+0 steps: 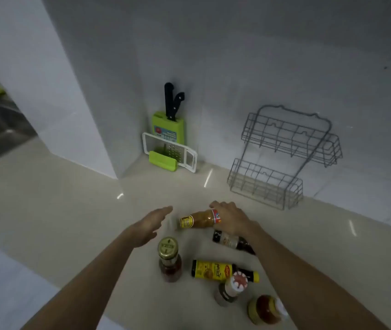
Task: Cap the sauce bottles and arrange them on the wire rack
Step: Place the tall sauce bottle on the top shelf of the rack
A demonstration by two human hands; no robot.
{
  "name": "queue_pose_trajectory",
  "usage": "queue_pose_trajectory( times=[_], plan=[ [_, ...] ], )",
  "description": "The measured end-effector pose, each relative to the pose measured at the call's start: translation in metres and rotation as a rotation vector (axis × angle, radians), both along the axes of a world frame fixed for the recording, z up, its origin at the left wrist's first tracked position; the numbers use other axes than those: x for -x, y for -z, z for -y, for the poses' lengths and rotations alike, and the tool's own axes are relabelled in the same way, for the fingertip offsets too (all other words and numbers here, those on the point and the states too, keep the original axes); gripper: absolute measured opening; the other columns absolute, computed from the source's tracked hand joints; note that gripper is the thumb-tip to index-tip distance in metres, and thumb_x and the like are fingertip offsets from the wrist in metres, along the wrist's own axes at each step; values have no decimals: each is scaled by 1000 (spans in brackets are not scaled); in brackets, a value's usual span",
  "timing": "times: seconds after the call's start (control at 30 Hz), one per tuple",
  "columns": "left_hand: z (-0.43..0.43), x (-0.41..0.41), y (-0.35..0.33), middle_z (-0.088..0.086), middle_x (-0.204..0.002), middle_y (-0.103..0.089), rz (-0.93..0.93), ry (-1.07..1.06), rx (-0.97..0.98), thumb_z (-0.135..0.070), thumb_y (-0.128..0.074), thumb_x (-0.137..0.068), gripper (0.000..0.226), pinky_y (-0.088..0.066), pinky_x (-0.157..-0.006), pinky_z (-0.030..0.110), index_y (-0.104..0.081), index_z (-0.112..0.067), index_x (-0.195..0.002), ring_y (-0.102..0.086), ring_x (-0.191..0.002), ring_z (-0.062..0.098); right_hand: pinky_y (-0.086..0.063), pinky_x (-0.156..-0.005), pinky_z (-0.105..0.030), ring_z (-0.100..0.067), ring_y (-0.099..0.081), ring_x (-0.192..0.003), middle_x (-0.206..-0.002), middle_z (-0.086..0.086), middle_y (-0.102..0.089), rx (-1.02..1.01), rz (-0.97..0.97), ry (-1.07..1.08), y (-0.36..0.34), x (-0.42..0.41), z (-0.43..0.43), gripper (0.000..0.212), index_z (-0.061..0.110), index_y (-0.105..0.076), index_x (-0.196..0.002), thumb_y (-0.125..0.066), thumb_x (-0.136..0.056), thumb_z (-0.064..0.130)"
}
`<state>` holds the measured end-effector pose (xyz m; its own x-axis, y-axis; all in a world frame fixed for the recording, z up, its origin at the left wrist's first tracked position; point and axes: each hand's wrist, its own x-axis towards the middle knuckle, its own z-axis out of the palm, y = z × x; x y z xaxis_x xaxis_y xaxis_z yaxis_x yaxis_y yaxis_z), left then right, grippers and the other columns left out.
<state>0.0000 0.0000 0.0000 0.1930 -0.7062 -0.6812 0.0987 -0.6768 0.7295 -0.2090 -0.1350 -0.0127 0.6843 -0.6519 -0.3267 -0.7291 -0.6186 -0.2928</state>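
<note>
Glossy pale countertop (70, 210), grey metal wire rack (282, 148), green plastic knife block (168, 128).

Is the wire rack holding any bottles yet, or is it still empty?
Empty. Both tiers of the wire rack show only bare wire against the wall, and every bottle in view, including the orange sauce bottle under the right hand, is on the counter.

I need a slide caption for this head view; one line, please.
Right hand grips a lying orange sauce bottle, left hand open beside it; empty wire rack waits behind.
</note>
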Motion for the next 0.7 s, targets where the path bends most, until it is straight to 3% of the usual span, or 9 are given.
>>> queue_pose_trajectory(
  times=[0.27, 0.4, 0.53, 0.63, 0.7],
  plan=[
    [26, 7, 22, 4, -156, -26, -13, 10, 2, -46, -41, -96, 57, -21, -114, 39, -32, -17, -145, -24, -144, 24, -44, -92, -44, -30, -47, -118, -129, -8, -52, 114, -251, -162, 30, -24, 22, 51, 22, -41, -132, -59, -85, 30],
    [33, 10, 31, 10, -145, -40, 41, -59, 33, -43, -43, -96, 49, -30, -100, 33, -43, -12, -134, -42, -119, 21, -41, -91, -42, -30, -47, -119, -130, -10, -50, 195, -311, -215, 35, -31, 22, 53, 18, -41, -135, -60, -87, 27],
    [36, 7, 30, 5, -151, -34, -1, -94, 52, -44, -37, -97, 53, -28, -107, 35, -36, -16, -142, -34, -137, 30, -44, -80, -39, -31, -49, -115, -128, -11, -50, 270, -352, -265, 30, -36, 23, 57, 13, -42, -132, -66, -82, 27],
    [40, 2, 24, 4, -153, -33, -26, -165, 99, -43, -33, -98, 55, -25, -111, 38, -32, -17, -146, -38, -135, 28, -46, -59, -32, -29, -63, -88, -102, -8, -62, 328, -285, -229, 29, -30, 21, 64, 14, -58, -111, -83, -58, 39],
    [43, -4, 21, 5, -148, -42, -6, -249, 179, -41, -33, -99, 52, -29, -105, 35, -40, -14, -143, -49, -123, 23, -46, -47, -30, -27, -65, -71, -86, -4, -64, 360, -194, -120, 29, -23, 21, 67, 17, -63, -97, -86, -42, 46]
  ],
)
